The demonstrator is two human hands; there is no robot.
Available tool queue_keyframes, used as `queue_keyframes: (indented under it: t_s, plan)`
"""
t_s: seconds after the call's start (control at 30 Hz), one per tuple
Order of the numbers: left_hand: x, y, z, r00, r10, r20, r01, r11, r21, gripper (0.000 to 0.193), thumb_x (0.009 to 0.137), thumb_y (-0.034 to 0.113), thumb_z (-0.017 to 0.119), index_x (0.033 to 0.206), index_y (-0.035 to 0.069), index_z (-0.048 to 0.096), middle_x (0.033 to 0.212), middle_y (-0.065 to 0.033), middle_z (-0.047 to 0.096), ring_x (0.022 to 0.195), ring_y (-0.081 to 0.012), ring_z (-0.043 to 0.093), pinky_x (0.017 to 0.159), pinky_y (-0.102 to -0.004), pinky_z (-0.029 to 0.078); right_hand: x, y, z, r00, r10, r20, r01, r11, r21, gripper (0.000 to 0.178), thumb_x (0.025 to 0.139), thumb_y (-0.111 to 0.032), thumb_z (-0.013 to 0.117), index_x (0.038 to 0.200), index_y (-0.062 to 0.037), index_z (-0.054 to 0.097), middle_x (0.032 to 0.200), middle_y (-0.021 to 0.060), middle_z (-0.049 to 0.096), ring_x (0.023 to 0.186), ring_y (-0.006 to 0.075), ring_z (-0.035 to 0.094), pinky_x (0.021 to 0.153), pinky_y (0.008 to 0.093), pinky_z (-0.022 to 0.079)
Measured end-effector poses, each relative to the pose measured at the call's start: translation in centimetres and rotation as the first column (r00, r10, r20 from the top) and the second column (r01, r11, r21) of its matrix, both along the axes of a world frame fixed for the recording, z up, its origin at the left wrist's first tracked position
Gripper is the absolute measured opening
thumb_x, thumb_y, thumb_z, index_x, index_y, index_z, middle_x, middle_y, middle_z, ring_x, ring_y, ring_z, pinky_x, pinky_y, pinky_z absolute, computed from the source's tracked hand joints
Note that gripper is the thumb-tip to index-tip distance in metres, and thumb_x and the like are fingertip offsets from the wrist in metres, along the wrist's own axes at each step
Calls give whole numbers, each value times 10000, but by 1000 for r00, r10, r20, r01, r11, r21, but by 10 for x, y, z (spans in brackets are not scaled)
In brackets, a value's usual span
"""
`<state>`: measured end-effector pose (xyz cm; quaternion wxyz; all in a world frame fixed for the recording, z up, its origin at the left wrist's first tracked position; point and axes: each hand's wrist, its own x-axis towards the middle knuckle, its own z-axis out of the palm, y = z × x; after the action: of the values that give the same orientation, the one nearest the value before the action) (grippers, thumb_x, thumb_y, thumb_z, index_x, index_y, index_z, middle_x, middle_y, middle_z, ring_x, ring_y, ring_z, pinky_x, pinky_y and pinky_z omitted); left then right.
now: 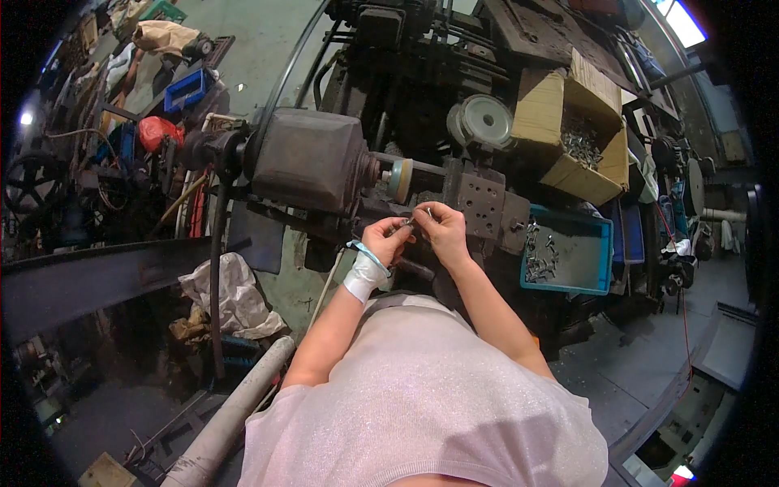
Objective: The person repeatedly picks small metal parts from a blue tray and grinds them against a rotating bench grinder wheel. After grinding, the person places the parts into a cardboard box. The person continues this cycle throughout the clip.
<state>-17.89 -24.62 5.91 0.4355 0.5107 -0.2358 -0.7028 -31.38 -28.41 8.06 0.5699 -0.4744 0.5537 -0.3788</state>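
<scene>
My left hand (385, 242), with a white wrap and a light blue band at the wrist, is closed in a pinch. Right beside it, my right hand (442, 233) is pinched too. Between the fingertips of both hands is a small metal part (409, 221), mostly covered by the fingers, so its exact shape is hard to make out. Just beyond the hands is a round wheel with a tan and greenish rim (400, 180), mounted on the shaft of a dark machine housing (307, 158). A dark metal block with holes (479, 203) lies to the right of my right hand.
At right, a blue plastic crate (607, 253) holds small metal parts at its left side. Behind it stands an open cardboard box (535, 109) of similar pieces. A pale pulley-like disc (489, 120) sits on the machine. A crumpled white sack (235, 296) and a thick pipe (231, 410) are at left.
</scene>
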Motion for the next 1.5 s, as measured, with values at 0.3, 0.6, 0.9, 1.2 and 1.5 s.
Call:
queue_keyframes:
  t_s: [0.3, 0.6, 0.9, 1.2, 1.5]
  plan:
    - [-3, -13, -8, 948, 16, 318, 25, 992, -125, 129, 788, 144, 585, 782, 16, 598, 633, -17, 587, 449, -49, 442, 401, -201, 330, 11, -11, -5, 990, -78, -114, 81, 996, 25, 143, 738, -106, 621, 779, 31, 622, 577, 30, 567, 494, 68, 483, 447, 224, 382]
    - [-11, -26, -19, 919, 158, 361, -102, 980, -170, 131, 773, 109, 584, 745, -19, 585, 633, -41, 582, 534, -81, 496, 474, -216, 378, 14, -27, -51, 984, -171, -40, 172, 985, 7, 97, 756, -47, 588, 741, 48, 601, 611, 39, 572, 486, 73, 494, 410, 216, 416]
    - [-11, -28, -24, 936, 170, 309, -142, 984, -112, 121, 771, 101, 582, 762, -19, 590, 631, -30, 572, 525, -80, 473, 463, -223, 359, 20, -29, -48, 976, -216, -23, 217, 976, 23, 97, 736, -37, 604, 741, 60, 606, 618, 51, 572, 495, 95, 506, 407, 231, 437]
    - [1, -13, 4, 995, 50, 83, -58, 994, 94, 266, 839, 280, 535, 848, 16, 565, 673, -24, 577, 477, -77, 445, 412, -222, 347, 10, -21, -18, 970, -216, 112, 201, 971, 125, 88, 751, -52, 592, 790, 18, 630, 644, 14, 576, 536, 62, 487, 457, 200, 369]
    - [9, -11, -8, 900, 53, -432, 51, 973, 225, 210, 817, 285, 573, 848, 89, 504, 675, -12, 520, 458, -70, 388, 367, -198, 281, 1, -8, -7, 946, -106, 308, 45, 979, 199, 120, 770, -77, 600, 863, -4, 622, 650, 3, 571, 535, 54, 497, 450, 182, 349]
